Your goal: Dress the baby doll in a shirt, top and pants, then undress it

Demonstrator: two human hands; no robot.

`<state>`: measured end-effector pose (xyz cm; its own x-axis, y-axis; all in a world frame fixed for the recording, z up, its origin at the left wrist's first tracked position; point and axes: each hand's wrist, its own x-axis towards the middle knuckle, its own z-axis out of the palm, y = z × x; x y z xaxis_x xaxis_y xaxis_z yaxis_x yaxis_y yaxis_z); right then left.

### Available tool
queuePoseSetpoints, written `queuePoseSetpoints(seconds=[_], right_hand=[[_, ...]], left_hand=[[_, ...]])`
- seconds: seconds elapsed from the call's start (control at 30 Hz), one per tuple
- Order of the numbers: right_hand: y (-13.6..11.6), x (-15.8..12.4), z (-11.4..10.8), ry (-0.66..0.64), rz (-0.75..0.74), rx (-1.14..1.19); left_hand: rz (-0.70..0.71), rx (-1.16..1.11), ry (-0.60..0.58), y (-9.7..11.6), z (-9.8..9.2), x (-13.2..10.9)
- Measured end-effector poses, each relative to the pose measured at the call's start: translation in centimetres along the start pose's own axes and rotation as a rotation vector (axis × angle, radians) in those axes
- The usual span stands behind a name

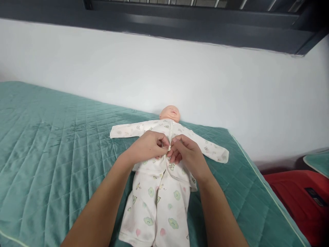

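Note:
A baby doll lies on its back, dressed in a white printed shirt and matching trousers with green and pink patterns. Both sleeves stretch out to the sides. At the middle of the chest, my left hand pinches the shirt's front edge between thumb and fingers. Just right of it, my right hand has its fingers closed on the other side of the same front opening. A small pale spot, perhaps a button or snap, shows between the fingertips. The fingers hide most of the fastening.
Under the doll is a green quilted bedspread, its piped edge running down on the right. A white wall stands behind the bed, with a dark window frame above. A red case-like object sits beyond the right edge.

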<state>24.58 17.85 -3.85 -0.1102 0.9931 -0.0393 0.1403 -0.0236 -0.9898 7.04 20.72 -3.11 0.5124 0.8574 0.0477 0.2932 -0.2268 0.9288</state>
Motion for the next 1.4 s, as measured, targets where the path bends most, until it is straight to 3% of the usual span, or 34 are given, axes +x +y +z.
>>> queuePoseSetpoints(seconds=[0.6, 0.7, 0.8, 0.87, 0.93, 1.0, 1.07, 1.17, 1.23, 1.3, 1.4], right_hand=[[0.1, -0.1, -0.2, 0.004, -0.021, 0.017], [0.3, -0.1, 0.0, 0.082, -0.07, 0.081], [0.7, -0.2, 0.2, 0.31, -0.211, 0.099], [1.1, -0.3, 0.2, 0.465, -0.323, 0.047], [1.5, -0.3, -0.1, 0.521, -0.407, -0.041], [1.8, -0.2, -0.3, 0.494, -0.47, -0.133], [2.0, 0.2, -0.4, 0.415, -0.525, -0.237], [2.4, 0.7, -0.3, 0.271, -0.575, -0.461], [2.9, 0.9, -0.1, 0.204, -0.583, -0.616], [3.3, 0.9, -0.1, 0.167, -0.572, -0.721], [3.7, 0.3, -0.5, 0.072, -0.56, -0.855]], left_hand=[[-0.064, -0.359, -0.137, -0.7, -1.0, 0.1], [-0.091, -0.336, -0.223, -0.6, -1.5, -0.3], [-0.067, -0.332, -0.239, -0.7, -1.8, -0.5], [0.001, -0.328, -0.132, -0.9, -1.8, -0.3], [0.081, -0.216, 0.095, -1.4, -1.7, 0.1], [0.166, 0.04, 0.352, -2.3, -1.5, 0.9], [0.261, 0.328, 0.513, -3.6, -1.2, 1.8], [0.366, 0.525, 0.617, -5.9, -0.9, 3.0], [0.341, 0.583, 0.692, -7.4, -1.0, 3.3], [0.227, 0.671, 0.74, -8.8, -1.3, 3.0], [0.013, 0.827, 0.694, -10.4, -2.1, 1.6]])
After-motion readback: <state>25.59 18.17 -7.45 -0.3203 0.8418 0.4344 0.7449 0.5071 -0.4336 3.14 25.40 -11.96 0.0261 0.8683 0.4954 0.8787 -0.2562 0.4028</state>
